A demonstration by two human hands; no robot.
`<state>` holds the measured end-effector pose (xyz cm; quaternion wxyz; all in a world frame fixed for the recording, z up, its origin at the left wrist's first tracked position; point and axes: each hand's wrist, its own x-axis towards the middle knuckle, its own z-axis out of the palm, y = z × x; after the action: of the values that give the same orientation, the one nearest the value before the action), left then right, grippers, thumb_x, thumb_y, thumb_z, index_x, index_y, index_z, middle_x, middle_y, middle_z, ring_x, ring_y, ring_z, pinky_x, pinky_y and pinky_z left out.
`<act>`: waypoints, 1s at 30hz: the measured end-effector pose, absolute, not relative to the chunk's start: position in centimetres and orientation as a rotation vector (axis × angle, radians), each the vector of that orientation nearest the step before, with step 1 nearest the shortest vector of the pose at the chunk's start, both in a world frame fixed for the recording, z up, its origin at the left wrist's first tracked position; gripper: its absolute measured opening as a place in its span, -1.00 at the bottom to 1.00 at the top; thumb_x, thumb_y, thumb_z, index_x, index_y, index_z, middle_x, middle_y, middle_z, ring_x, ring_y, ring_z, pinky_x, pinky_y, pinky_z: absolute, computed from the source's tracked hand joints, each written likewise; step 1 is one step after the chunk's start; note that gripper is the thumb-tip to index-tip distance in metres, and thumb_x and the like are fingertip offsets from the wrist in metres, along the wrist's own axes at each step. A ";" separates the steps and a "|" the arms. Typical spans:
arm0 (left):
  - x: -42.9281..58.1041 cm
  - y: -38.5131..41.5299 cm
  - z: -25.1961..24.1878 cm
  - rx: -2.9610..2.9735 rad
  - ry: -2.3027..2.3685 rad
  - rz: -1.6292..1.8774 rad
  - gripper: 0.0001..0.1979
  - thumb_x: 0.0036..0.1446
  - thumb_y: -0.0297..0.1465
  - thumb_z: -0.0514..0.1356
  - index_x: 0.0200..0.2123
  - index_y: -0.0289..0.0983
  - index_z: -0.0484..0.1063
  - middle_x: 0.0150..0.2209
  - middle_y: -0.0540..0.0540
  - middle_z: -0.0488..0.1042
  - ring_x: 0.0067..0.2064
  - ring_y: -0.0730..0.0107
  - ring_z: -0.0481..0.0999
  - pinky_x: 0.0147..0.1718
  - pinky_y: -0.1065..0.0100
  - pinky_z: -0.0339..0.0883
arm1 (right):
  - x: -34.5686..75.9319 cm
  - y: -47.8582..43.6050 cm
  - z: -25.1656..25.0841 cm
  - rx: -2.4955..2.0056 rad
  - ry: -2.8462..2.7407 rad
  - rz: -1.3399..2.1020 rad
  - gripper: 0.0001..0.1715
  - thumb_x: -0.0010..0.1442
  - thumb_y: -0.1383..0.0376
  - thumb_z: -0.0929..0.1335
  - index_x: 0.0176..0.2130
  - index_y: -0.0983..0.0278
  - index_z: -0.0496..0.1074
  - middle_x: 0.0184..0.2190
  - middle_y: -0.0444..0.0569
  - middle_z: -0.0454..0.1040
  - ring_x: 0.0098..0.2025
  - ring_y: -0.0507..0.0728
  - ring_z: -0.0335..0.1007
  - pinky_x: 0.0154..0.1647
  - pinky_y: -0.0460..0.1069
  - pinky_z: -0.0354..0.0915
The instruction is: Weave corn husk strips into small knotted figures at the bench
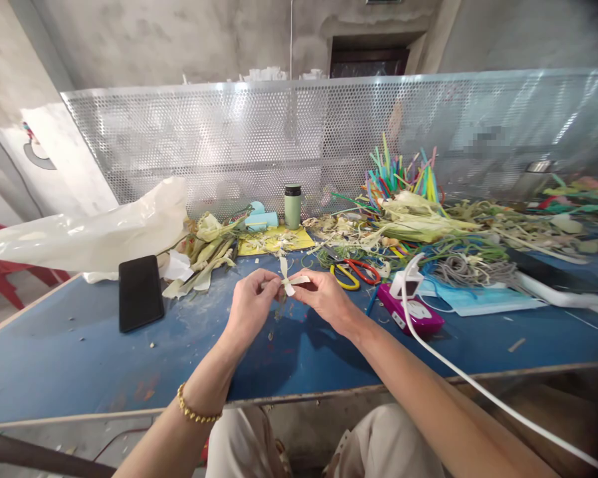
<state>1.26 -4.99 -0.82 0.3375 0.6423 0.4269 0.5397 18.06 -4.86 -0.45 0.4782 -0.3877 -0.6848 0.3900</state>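
Note:
Just above the blue table, a small cross-shaped flower of pale corn husk strips is held between both hands. My left hand, with a gold beaded bracelet on its wrist, pinches the flower's left side near the centre. On the other side, my right hand grips the husk strip that points right. One strip stands up and a short one hangs down. Thin bits dangle below the fingers, too small to make out. Beyond the right hand lie scissors with red and yellow handles.
A black phone lies left, beside corn husks and a plastic bag. A green bottle stands behind a yellow sheet. Right are a purple power strip with a white cable, a blue mask, cords and coloured pipe cleaners.

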 end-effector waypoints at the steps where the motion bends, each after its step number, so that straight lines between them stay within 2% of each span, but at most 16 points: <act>1: 1.2 -5.0 -0.7 1.626 1.089 1.421 -0.85 0.12 -0.35 0.16 -0.37 -0.28 0.50 -0.52 -0.02 0.51 -0.46 0.40 0.46 -0.40 0.40 0.27 | 18.0 -4.9 -0.5 -0.945 -1.654 0.955 -0.72 0.05 0.15 0.46 -0.31 0.32 0.56 -0.46 -0.10 0.49 -0.44 0.02 0.30 -0.40 -0.09 0.20; 6: 1.3 -5.5 -0.5 1.564 0.957 1.330 -0.71 0.02 -0.44 0.22 -0.13 -0.30 0.51 -0.21 -0.13 0.58 -0.22 0.31 0.53 -0.29 0.40 0.32 | 18.0 -4.8 -0.7 -0.943 -1.603 0.936 -0.76 0.07 0.20 0.43 -0.29 0.33 0.54 -0.50 -0.13 0.43 -0.47 0.00 0.23 -0.43 -0.10 0.17; 9: 1.6 -5.5 -0.6 1.624 0.901 1.288 -0.66 0.02 -0.39 0.29 -0.08 -0.30 0.50 -0.11 -0.16 0.57 -0.14 0.26 0.52 -0.21 0.37 0.34 | 18.0 -4.7 -0.7 -0.951 -1.630 0.920 -0.75 0.10 0.18 0.42 -0.29 0.33 0.53 -0.50 -0.13 0.41 -0.47 0.01 0.24 -0.43 -0.10 0.18; 12: 1.7 -5.4 -0.7 1.605 0.892 1.324 -0.69 0.02 -0.32 0.32 -0.14 -0.31 0.55 -0.16 -0.16 0.59 -0.15 0.26 0.52 -0.17 0.36 0.34 | 18.0 -4.9 -0.7 -0.975 -1.677 0.868 -0.74 0.13 0.16 0.40 -0.31 0.33 0.52 -0.54 -0.15 0.37 -0.49 0.01 0.22 -0.46 -0.10 0.16; 18: 1.6 -5.0 -0.8 1.546 0.992 1.390 -0.77 -0.04 -0.31 0.36 -0.29 -0.29 0.61 -0.31 -0.11 0.61 -0.28 0.32 0.49 -0.26 0.37 0.31 | 17.9 -4.8 -0.8 -0.975 -1.746 0.730 -0.69 0.11 0.13 0.42 -0.49 0.31 0.43 -0.58 -0.18 0.30 -0.52 -0.02 0.12 -0.50 -0.10 0.07; 22: 1.7 -4.7 -1.0 1.465 0.983 1.417 -0.85 -0.09 -0.34 0.38 -0.42 -0.29 0.59 -0.41 -0.06 0.57 -0.37 0.40 0.44 -0.34 0.40 0.27 | 17.7 -4.7 -1.2 -1.020 -1.779 0.709 -0.73 0.11 0.13 0.42 -0.41 0.30 0.49 -0.55 -0.17 0.36 -0.52 -0.02 0.15 -0.50 -0.10 0.07; 25: 1.7 -4.6 -1.0 1.407 0.939 1.401 -0.87 -0.13 -0.37 0.39 -0.48 -0.30 0.56 -0.48 -0.02 0.53 -0.42 0.45 0.40 -0.38 0.43 0.23 | 17.6 -4.8 -1.2 -1.047 -1.820 0.652 -0.76 0.12 0.17 0.41 -0.43 0.30 0.49 -0.54 -0.15 0.38 -0.51 -0.01 0.18 -0.49 -0.10 0.08; 28: 1.5 -4.6 -0.8 1.352 0.921 1.395 -0.84 -0.16 -0.36 0.40 -0.52 -0.32 0.53 -0.52 -0.01 0.50 -0.45 0.49 0.38 -0.39 0.44 0.23 | 17.8 -4.9 -1.0 -1.076 -1.867 0.625 -0.72 0.14 0.17 0.39 -0.49 0.30 0.45 -0.59 -0.15 0.36 -0.53 0.00 0.19 -0.50 -0.10 0.08; 30: 1.4 -4.6 -0.7 1.267 0.907 1.384 -0.80 -0.17 -0.33 0.41 -0.53 -0.32 0.50 -0.54 -0.01 0.49 -0.47 0.48 0.41 -0.41 0.43 0.24 | 18.1 -4.9 -0.7 -1.089 -1.830 0.640 -0.69 0.17 0.12 0.38 -0.45 0.30 0.45 -0.58 -0.14 0.38 -0.52 0.02 0.23 -0.49 -0.09 0.12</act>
<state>1.39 -4.56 -0.73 0.5044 0.5250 0.3756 0.5734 18.07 -4.90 -0.70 0.4430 -0.4390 -0.7378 0.2581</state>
